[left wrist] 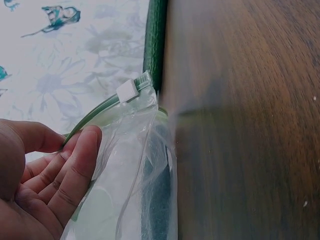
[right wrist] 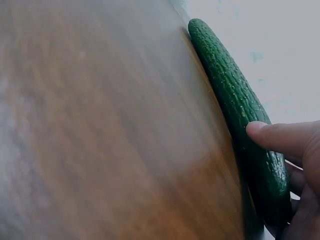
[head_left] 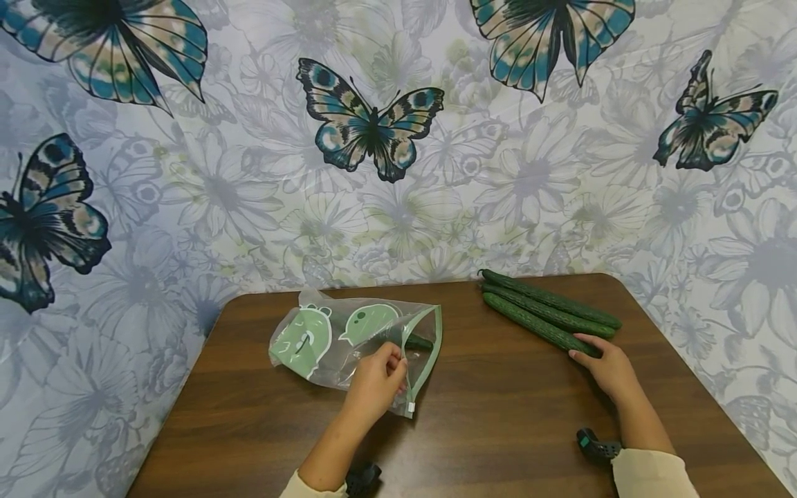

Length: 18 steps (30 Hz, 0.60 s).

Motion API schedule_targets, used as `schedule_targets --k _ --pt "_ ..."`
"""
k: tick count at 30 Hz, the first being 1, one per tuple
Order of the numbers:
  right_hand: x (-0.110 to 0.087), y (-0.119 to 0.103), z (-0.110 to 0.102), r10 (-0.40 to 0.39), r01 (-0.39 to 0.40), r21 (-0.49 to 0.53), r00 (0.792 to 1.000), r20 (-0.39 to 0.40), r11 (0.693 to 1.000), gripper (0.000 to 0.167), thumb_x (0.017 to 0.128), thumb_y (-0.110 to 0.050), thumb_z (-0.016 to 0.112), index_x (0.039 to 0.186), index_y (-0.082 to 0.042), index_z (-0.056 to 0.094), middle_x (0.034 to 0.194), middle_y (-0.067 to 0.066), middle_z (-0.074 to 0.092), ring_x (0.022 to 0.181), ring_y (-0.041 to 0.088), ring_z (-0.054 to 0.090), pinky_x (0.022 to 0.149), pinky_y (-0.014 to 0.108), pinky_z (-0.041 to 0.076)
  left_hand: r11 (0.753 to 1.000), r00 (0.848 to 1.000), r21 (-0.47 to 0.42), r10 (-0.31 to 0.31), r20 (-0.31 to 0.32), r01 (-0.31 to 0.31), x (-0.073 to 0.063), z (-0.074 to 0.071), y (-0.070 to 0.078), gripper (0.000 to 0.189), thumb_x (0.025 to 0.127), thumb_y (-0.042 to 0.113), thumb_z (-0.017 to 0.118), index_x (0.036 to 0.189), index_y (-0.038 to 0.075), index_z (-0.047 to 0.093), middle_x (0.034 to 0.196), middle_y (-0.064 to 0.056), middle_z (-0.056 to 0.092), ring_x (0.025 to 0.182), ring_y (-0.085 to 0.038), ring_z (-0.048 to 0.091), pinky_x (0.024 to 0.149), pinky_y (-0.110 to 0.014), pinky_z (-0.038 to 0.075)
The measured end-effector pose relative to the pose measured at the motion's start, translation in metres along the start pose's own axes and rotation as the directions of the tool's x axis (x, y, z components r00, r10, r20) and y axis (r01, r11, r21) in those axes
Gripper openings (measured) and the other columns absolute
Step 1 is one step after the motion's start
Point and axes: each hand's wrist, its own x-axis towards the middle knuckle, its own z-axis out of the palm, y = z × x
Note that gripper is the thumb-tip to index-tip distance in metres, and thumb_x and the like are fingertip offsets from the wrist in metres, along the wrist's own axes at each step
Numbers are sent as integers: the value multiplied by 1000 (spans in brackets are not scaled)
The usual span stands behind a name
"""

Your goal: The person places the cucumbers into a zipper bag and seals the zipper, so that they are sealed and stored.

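My left hand pinches the green-edged mouth of a clear zip bag with green cartoon faces, holding it partly open. A white slider sits at the corner of the zip. Inside the bag, a dark green cucumber shows through the mouth. To the right, three long cucumbers lie side by side on the table. With thumb and fingers, my right hand grips the near end of the front cucumber, the thumb on one side of its bumpy skin.
Both the bag and the cucumbers lie on a brown wooden table. Behind its back edge hangs a butterfly-print cloth. Dark wrist devices are worn on both forearms, near the cream sleeves.
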Motion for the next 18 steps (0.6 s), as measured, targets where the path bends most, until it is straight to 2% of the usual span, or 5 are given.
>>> schedule_targets --k 7,18 --pt "-3 -1 2 -36 36 -30 999 -19 999 62 102 -45 55 150 -7 43 153 39 34 135 64 33 104 76 33 1000 1000 -7 -3 1 3 0 0 1 6 97 9 63 92 9 60 71 1 65 54 -8 63 49 -20 51" --pt "-7 -5 3 -28 27 -18 999 -22 999 63 103 -48 53 150 -7 43 152 38 35 136 63 33 105 75 32 1000 1000 5 -13 5 13 0 0 2 6 97 12 63 93 10 60 71 3 65 55 -10 64 49 -20 50"
